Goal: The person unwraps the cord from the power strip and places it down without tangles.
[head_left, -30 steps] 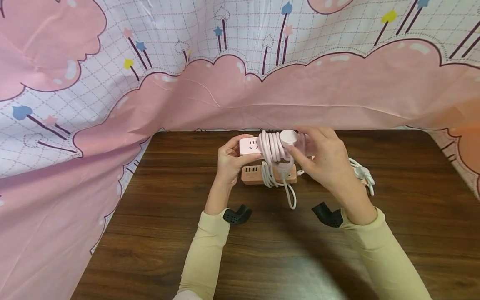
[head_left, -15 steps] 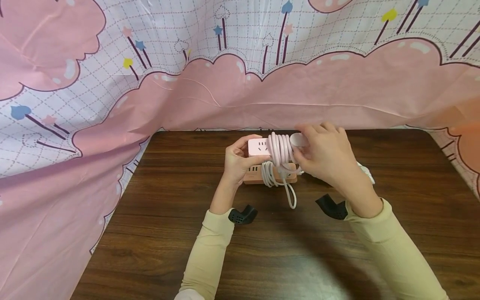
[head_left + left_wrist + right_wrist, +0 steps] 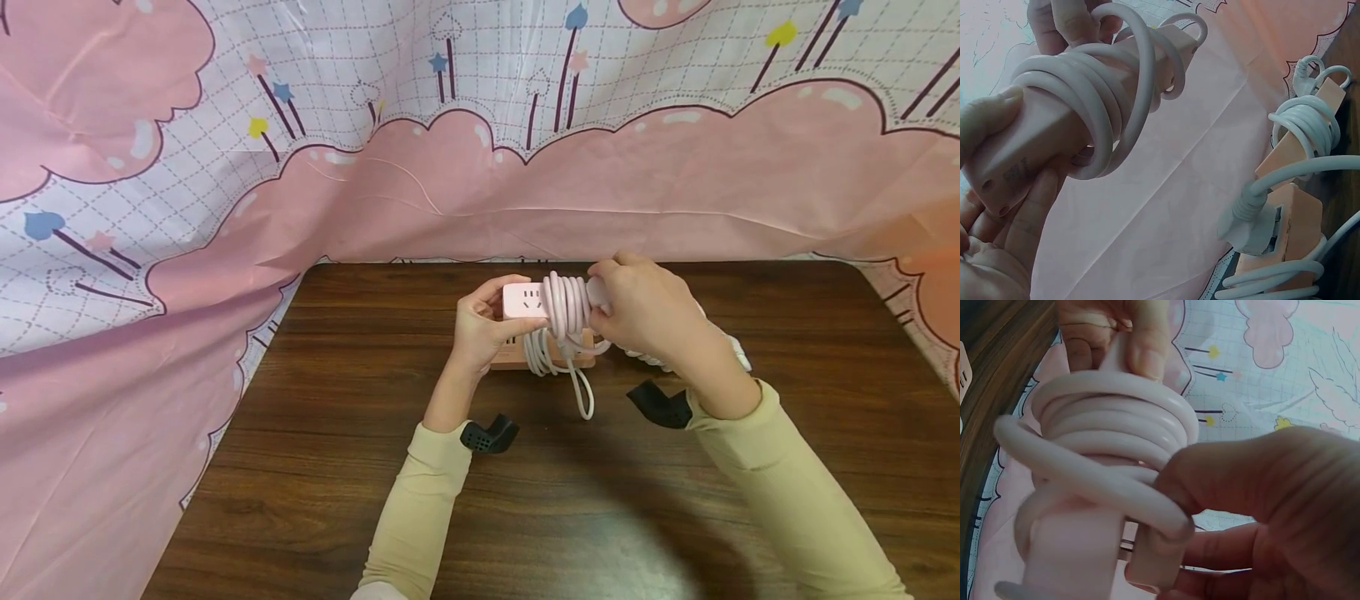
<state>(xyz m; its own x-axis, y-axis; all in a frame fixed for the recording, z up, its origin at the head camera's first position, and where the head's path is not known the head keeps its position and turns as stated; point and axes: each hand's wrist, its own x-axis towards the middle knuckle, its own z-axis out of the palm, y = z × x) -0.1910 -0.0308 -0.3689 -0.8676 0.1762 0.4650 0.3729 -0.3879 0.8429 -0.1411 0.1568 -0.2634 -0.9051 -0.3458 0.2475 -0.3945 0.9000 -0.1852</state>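
Above the table, a pink power strip (image 3: 522, 301) is wrapped in several turns of its own thick pink cord (image 3: 566, 304). My left hand (image 3: 480, 332) holds the strip's left end, thumb in front and fingers behind. At the other side my right hand (image 3: 651, 307) pinches the cord's plug (image 3: 1155, 557) between thumb and fingers. In the right wrist view the plug's metal prongs show in a narrow gap beside the strip; whether they enter a socket I cannot tell. The right hand hides most of the strip's right end in the head view.
Below the hands lies an orange power strip (image 3: 510, 358) with white cord (image 3: 581, 392) coiled round it and its plug (image 3: 1250, 222) against its face. A second orange strip (image 3: 1285, 149) with coiled white cord lies to the right. A patterned curtain (image 3: 480, 183) hangs behind the table (image 3: 360, 375).
Both hands and the pink strip have shifted slightly right and down. The right hand has moved from the strip's right end onto the plug, which its fingers now mostly cover.
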